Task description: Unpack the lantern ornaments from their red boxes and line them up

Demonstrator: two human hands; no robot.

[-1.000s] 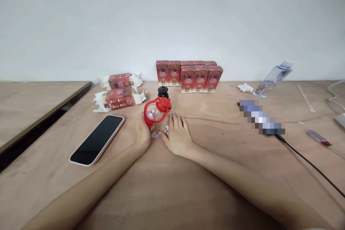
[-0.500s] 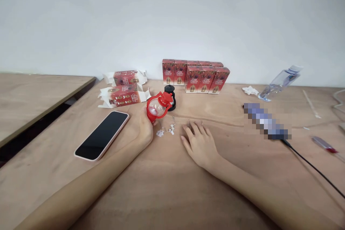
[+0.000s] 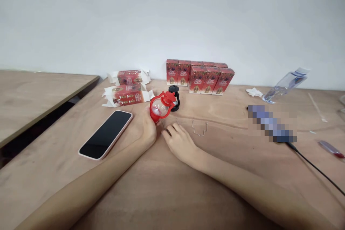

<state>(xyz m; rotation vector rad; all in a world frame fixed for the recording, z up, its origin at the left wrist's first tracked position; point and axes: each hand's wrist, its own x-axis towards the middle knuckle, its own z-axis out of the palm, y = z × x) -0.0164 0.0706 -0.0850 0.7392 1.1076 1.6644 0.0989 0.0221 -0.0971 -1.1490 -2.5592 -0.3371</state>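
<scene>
Head view, red lantern (image 3: pixel 161 107): 1, tilted above the table (image 3: pixel 134 194), its base in the left hand (image 3: pixel 149 129), its cap leaning toward the black lantern (image 3: pixel 176 94).
Left-hand fingers: closed around the lantern's base; most are hidden behind it.
Right-hand fingers: curled together on the right hand (image 3: pixel 180 143), low over the table just beside the lantern; whether they pinch anything, I cannot tell.
Lantern handling: probably light and stiff plastic; the clear globe looks smooth, likely slippery and easiest to scratch or crack.
Lantern hold: the solid base seems surest; the hoop handle may swing.
Lanterns: 2, 1 red, 1 black.
Bent wire (image 3: pixel 199 135): 1 fully visible, right of the right hand; ends of what seems another wire piece (image 3: pixel 163 125) show past the fingers.
Red boxes (image 3: pixel 198 79): 8 visible, 5 behind, 3 in front.
Opened cartons (image 3: pixel 128 95): 2, lying down.
Phone (image 3: pixel 106 134): 1, left of the left hand.
Blurred device (image 3: pixel 271 124): 1.
Bottle (image 3: pixel 287 85): 1.
White tissue (image 3: pixel 254 92): 1.
</scene>
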